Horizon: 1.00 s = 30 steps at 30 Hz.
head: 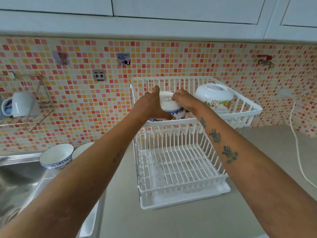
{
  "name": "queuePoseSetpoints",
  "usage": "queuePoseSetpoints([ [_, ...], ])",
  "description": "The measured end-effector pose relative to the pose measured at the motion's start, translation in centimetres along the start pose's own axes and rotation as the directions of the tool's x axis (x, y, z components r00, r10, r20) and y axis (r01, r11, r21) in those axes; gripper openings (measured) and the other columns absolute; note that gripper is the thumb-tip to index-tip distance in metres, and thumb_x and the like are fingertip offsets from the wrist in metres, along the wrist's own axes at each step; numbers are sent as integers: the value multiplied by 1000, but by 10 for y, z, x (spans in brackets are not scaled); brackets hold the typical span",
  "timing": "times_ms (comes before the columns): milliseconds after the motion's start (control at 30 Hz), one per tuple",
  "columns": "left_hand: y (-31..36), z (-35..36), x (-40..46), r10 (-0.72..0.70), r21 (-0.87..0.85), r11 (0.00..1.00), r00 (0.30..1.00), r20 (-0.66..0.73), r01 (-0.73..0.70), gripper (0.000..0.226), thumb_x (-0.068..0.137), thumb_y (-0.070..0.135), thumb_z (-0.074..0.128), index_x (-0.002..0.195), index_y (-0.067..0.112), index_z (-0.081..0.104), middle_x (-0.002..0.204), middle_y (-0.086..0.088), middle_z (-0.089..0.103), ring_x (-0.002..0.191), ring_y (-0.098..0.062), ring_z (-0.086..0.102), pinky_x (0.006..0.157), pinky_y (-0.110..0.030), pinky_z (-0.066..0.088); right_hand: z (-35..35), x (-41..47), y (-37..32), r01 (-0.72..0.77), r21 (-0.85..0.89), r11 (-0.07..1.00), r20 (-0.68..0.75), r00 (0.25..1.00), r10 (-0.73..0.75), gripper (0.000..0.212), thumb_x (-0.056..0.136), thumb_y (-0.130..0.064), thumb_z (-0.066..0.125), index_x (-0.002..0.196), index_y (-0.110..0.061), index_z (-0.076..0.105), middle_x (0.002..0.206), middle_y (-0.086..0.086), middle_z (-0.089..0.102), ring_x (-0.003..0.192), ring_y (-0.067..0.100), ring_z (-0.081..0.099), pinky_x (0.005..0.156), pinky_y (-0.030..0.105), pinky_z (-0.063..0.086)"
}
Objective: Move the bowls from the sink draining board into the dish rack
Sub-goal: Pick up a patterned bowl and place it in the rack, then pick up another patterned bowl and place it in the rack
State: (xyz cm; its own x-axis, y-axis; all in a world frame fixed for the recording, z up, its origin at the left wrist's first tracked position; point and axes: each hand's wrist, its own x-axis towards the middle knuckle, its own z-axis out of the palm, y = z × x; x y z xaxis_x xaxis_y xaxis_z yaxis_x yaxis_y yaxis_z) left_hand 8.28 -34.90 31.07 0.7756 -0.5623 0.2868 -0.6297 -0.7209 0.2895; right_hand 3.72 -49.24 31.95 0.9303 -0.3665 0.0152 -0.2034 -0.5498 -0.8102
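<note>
A white two-tier dish rack [245, 107] stands on the counter. In its upper tier, both hands hold an upside-down white bowl with a blue patterned rim [169, 106]. My left hand [152, 105] grips its left side and my right hand [184, 100] its top right. To the right in the same tier lies an upturned white bowl with cartoon pictures [214, 97]. On the draining board at the left stand a blue-rimmed bowl [55, 156], upright, and a second bowl [82, 148] partly hidden behind my left forearm.
The rack's lower tier [180, 169] holds nothing. A steel sink [15, 182] lies at the lower left. A white mug [22, 103] hangs on a wire wall shelf at the left. A white cable [298, 152] runs down the wall at the right. Cupboards hang overhead.
</note>
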Motion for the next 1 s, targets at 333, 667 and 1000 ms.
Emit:
queuePoseSetpoints([
  [333,-13,-37,-31,39,-480,867,979,-198,-132,96,77,46,76,149,16,21,159,-8,22,146,-26,25,113,-34,29,0,5,-2,69,-50,996,-272,959,-80,42,96,-35,46,131,-13,53,139,7,53,123,27,52,98,36,41],
  [667,-162,-81,-78,-469,-768,604,874,-128,212,27,92,38,60,89,12,56,100,-3,61,92,-16,58,86,-32,46,94,-42,-134,575,199,793,-438,777,-453,24,94,-17,49,101,-5,68,84,12,66,63,6,54,57,10,39],
  [1000,-337,-35,-113,-585,-733,304,726,361,609,50,92,44,58,125,6,56,134,-16,56,116,-31,56,96,-42,45,280,6,-149,344,355,869,62,919,-389,22,95,-18,51,109,-9,65,114,2,63,105,14,59,87,26,48],
])
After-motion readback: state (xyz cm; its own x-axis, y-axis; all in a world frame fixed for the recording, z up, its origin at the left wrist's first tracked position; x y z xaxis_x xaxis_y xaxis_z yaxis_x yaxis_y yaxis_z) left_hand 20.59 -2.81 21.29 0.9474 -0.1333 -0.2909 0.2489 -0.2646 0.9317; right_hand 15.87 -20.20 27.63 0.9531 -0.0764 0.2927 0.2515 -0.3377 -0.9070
